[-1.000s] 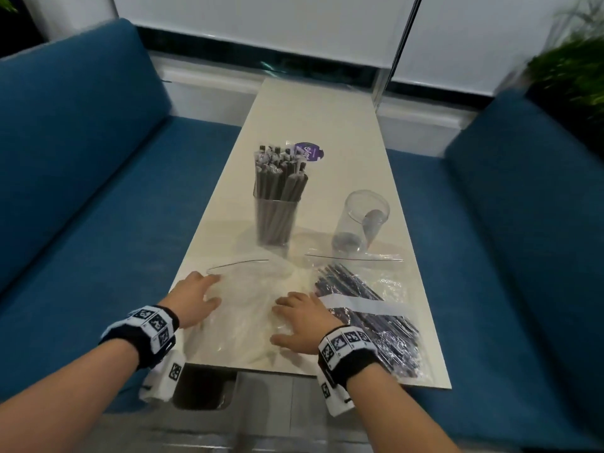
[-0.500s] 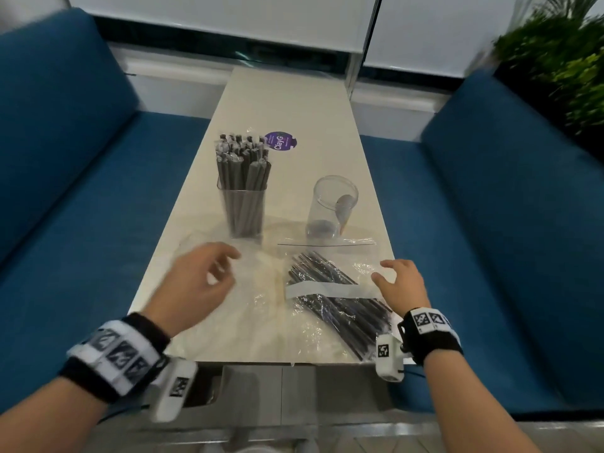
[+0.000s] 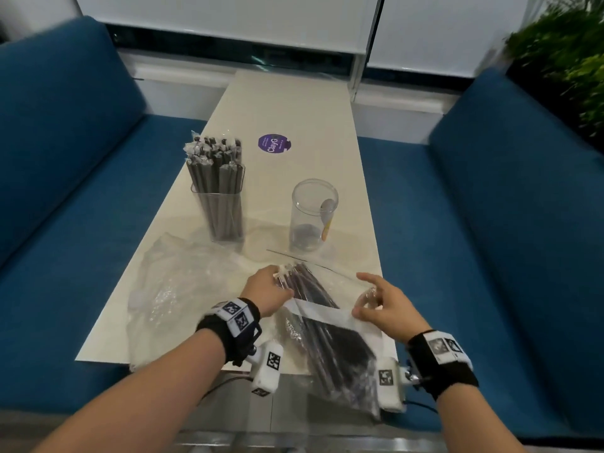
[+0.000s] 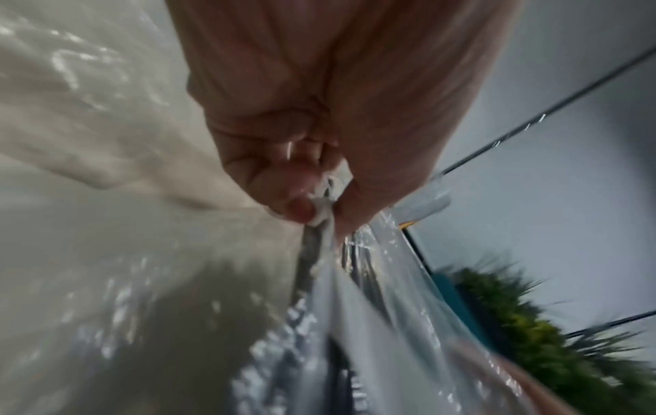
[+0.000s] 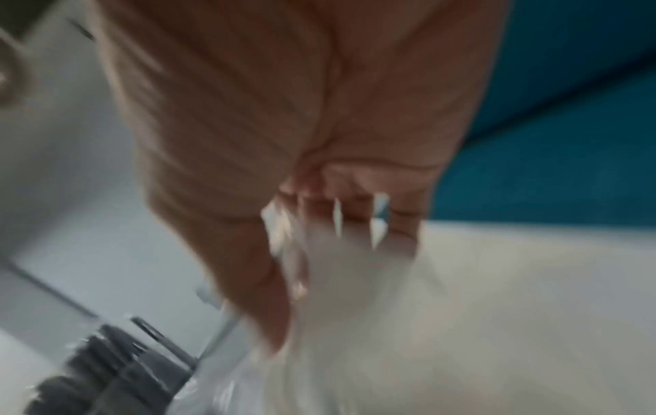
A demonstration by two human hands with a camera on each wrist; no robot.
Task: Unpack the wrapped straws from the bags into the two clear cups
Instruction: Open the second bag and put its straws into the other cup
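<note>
Your left hand (image 3: 268, 291) pinches the straw tips (image 3: 287, 276) at the mouth of the full bag (image 3: 336, 348) on the surface (image 3: 313, 125). Pull gently. Your right hand (image 3: 382, 305) grips the plastic; hold it firm. The empty cup (image 3: 312, 217) waits just behind.

A long, pale bench (image 3: 294, 109) runs between two blue upholstered sofas, the left sofa (image 3: 65, 132) and the right sofa (image 3: 510, 165). Behind, white roller blinds (image 3: 228, 18) cover a window (a dark strip shows beneath). Green plants (image 3: 568, 57) stand at far right.
</note>
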